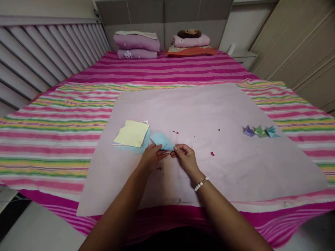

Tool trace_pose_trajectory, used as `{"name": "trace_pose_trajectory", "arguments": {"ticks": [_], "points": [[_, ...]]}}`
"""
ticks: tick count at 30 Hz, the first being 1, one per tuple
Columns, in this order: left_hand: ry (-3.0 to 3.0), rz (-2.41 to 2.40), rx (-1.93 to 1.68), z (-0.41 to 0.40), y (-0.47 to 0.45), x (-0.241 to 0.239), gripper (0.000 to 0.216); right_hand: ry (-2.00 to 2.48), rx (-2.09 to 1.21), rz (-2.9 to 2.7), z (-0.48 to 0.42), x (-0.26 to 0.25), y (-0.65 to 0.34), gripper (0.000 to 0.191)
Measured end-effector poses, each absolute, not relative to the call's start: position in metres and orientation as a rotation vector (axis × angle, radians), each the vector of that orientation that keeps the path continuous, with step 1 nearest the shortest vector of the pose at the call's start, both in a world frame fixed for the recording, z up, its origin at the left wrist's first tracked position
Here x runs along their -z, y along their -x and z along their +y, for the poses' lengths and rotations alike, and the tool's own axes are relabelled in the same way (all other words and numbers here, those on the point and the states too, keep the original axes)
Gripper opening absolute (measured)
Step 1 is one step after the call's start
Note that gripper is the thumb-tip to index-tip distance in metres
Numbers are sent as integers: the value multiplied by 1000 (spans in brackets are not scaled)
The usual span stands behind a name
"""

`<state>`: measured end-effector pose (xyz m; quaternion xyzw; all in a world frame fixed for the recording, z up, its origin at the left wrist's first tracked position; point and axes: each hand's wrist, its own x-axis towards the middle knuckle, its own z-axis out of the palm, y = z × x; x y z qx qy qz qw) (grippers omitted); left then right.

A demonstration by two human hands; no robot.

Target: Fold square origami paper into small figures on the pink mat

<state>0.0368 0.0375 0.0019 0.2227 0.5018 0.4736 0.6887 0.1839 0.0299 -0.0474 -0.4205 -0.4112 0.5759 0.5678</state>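
Observation:
A light blue paper square (161,140), partly folded, lies on the pale pink sheet (225,108) in front of me. My left hand (151,157) pinches its near left edge with closed fingers. My right hand (185,157), a bead bracelet on its wrist, pinches the paper's near right corner. Just left of the blue paper sits a small stack of paper squares (132,135) with a yellow one on top.
Three folded paper shapes (260,131), purple, green and blue, stand in a row at the right of the sheet. Small red scraps (212,153) dot the sheet. Folded blankets (137,44) and pillows (191,42) lie at the bed's head. A slatted rail (39,55) runs along the left.

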Motion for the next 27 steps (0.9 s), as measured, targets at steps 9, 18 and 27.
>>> {"name": "trace_pose_trajectory", "arguments": {"ticks": [9, 18, 27], "points": [[-538, 1095, -1051, 36, -37, 0, 15, 1006, -1352, -886, 33, 51, -182, 24], [-572, 1001, -1115, 37, -41, 9, 24, 939, -1410, -904, 32, 52, -187, 23], [-567, 989, -1135, 40, -38, 8, 25, 873, -1457, -953, 29, 53, -188, 17]]}}
